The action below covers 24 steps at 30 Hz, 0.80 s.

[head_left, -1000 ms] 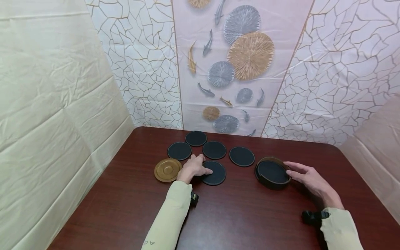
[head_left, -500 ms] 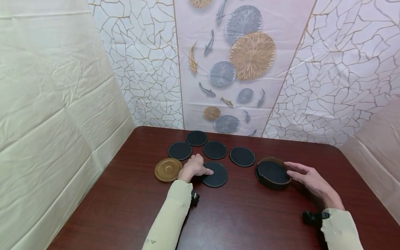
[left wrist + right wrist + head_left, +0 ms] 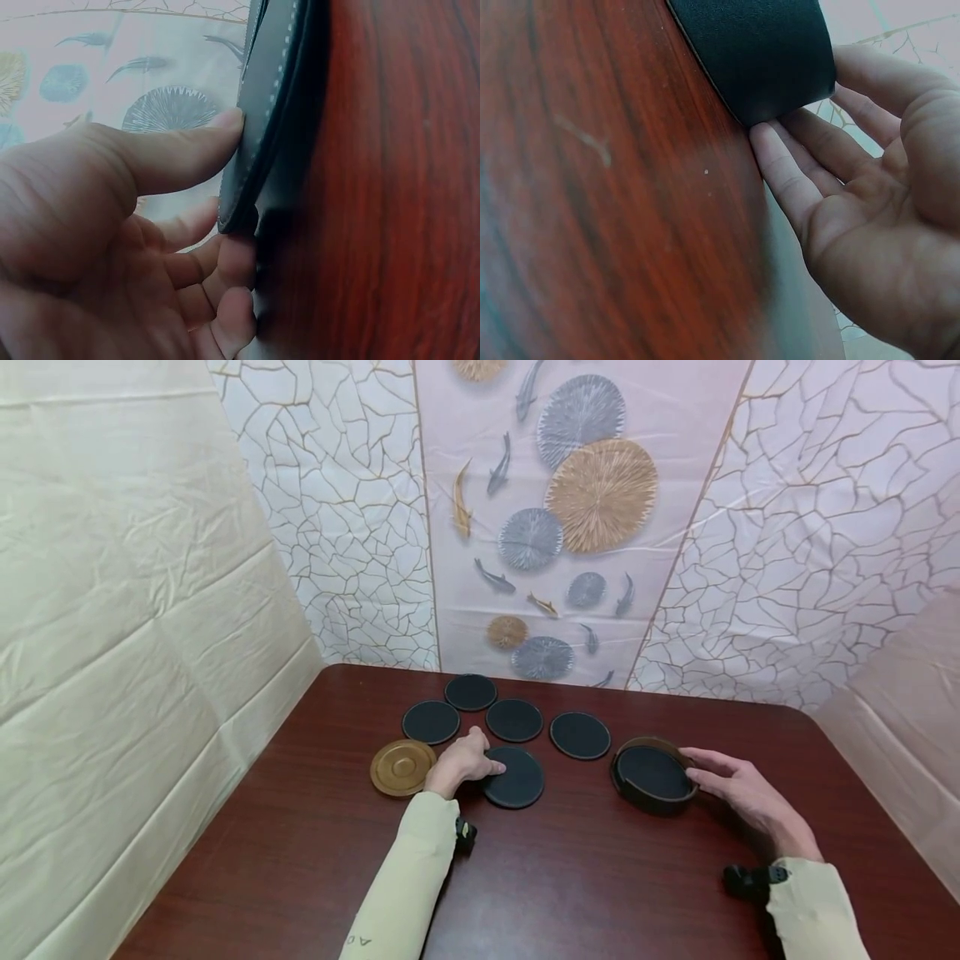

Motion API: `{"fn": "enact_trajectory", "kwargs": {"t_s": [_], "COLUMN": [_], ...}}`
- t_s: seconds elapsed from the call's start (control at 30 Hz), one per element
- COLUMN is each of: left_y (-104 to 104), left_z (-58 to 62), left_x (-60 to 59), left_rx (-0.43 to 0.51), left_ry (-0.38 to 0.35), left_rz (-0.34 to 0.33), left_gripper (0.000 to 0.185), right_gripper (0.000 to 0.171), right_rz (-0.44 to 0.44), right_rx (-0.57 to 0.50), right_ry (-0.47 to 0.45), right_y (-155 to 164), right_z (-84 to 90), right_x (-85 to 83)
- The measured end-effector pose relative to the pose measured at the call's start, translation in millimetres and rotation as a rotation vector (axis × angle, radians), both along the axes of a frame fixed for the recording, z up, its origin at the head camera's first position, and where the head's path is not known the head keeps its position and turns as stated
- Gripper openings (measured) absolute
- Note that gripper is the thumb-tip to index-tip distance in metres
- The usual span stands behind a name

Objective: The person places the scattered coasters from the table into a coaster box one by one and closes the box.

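Pinched between thumb and fingers of the left hand (image 3: 461,762), the near black coaster (image 3: 514,777) has its left edge lifted off the table (image 3: 570,877); thumb on top, fingers beneath in the left wrist view. Right hand (image 3: 738,792) lies relaxed, straight fingers touching the right wall of the round holder (image 3: 654,774). Four more coasters (image 3: 513,720) lie farther back. Gold lid (image 3: 402,767) sits just left of the left hand.
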<state>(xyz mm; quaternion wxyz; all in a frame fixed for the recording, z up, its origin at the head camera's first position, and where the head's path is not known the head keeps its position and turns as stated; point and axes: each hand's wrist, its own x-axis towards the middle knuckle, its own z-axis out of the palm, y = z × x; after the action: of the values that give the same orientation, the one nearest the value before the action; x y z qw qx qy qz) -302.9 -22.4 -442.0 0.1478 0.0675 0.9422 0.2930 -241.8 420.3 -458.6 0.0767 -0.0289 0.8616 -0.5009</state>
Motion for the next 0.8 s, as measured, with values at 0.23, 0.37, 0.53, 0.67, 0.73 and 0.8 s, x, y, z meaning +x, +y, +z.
{"fn": "enact_trajectory", "kwargs": {"t_s": [0.23,0.37,0.53,0.67,0.73,0.8], "left_y": [0.2,0.8,0.9,0.8,0.5,0.2], "left_z": [0.4,1.5,1.6,1.7,1.9,2.3], "left_x": [-1.6,-3.6,-2.5,0.5,1.3,1.3], "left_rx": [-0.022,-0.032,-0.024,-0.003,0.006,0.011], "left_ry": [0.008,0.013,0.009,0.0,-0.001,0.0], "left_rz": [-0.056,-0.067,-0.064,-0.053,-0.049,-0.048], "left_gripper": [0.052,0.052,0.052,0.053,0.053,0.052], "right_gripper": [0.062,0.063,0.064,0.063,0.063,0.063], "right_rz": [0.004,0.0,-0.003,-0.003,-0.007,0.0], "right_rx": [0.015,0.015,0.017,0.021,0.026,0.034], "right_ry": [-0.001,0.006,0.002,0.0,-0.003,0.0], "right_y": [-1.0,-1.7,-1.9,-1.5,-1.5,-1.8], "right_z": [0.3,2.2,2.9,1.4,1.2,1.9], "right_x": [-0.1,-0.5,1.0,1.6,1.4,1.2]}}
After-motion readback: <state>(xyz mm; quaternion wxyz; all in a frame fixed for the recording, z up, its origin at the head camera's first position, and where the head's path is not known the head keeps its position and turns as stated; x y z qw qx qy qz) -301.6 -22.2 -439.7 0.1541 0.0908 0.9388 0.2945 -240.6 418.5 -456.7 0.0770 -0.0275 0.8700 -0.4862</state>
